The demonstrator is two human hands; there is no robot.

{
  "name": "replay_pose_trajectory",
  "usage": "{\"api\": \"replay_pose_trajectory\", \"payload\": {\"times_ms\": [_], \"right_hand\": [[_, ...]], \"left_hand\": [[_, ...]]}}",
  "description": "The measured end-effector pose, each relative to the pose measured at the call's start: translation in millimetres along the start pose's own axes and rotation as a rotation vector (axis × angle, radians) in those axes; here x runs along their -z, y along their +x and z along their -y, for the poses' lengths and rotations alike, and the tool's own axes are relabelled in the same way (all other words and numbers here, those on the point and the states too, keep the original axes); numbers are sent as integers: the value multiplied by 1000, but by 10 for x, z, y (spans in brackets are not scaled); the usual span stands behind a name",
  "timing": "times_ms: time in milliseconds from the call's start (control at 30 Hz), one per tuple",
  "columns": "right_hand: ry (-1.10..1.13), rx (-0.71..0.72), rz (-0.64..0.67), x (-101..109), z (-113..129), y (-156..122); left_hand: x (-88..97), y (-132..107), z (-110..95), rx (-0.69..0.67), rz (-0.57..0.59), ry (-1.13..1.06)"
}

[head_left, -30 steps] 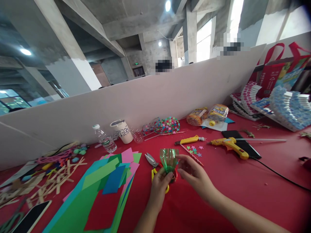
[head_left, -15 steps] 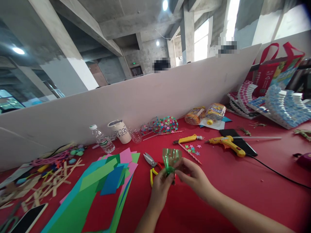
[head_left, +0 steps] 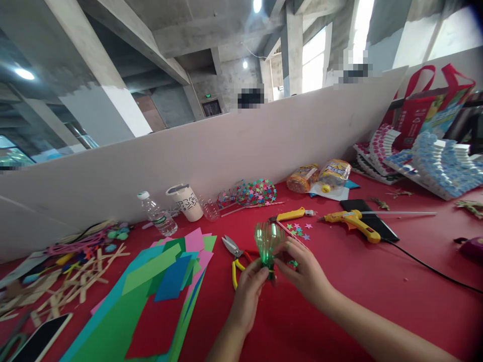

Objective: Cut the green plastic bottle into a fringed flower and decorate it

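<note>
A green see-through plastic bottle bottom (head_left: 266,243) is held above the red table, its scalloped end up. My left hand (head_left: 247,294) pinches its narrow lower end from the left. My right hand (head_left: 304,275) grips the same lower end from the right, fingers curled around it. Just left of my hands lie yellow-handled scissors (head_left: 234,254). Small foam stars (head_left: 298,231) are scattered just beyond my right hand.
Coloured paper sheets (head_left: 151,296) lie at the left, with wooden sticks (head_left: 71,284) and a phone (head_left: 41,339) beyond. A yellow utility knife (head_left: 290,215), a glue gun (head_left: 352,221) with its cord, a water bottle (head_left: 156,215) and a paper cup (head_left: 187,202) stand along the white partition.
The green bottle piece has been raised a little and tipped more upright. Both hands have closed in on its narrow lower end.
</note>
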State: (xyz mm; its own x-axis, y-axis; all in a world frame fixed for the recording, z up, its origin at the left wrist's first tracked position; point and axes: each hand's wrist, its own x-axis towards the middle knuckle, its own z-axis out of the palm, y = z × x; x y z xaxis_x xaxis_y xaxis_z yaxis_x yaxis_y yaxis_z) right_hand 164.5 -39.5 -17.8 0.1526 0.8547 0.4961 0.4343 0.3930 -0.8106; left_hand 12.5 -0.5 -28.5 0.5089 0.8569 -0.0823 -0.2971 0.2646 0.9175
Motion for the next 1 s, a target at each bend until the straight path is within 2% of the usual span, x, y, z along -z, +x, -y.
{"api": "replay_pose_trajectory", "payload": {"times_ms": [233,367,567,800,1000], "right_hand": [[-62,-31,-30,-28,-4,-14],[-23,-76,-3,-37,1,-9],[44,-81,40,-21,10,11],[121,-140,2,-84,18,-19],[126,-114,-4,-111,-11,-47]], "left_hand": [[-81,-39,-36,-12,20,24],[-44,-27,21,8,29,-12],[7,0,76,65,-36,-131],[19,-6,94,66,-17,-142],[23,-17,85,74,-12,-164]]}}
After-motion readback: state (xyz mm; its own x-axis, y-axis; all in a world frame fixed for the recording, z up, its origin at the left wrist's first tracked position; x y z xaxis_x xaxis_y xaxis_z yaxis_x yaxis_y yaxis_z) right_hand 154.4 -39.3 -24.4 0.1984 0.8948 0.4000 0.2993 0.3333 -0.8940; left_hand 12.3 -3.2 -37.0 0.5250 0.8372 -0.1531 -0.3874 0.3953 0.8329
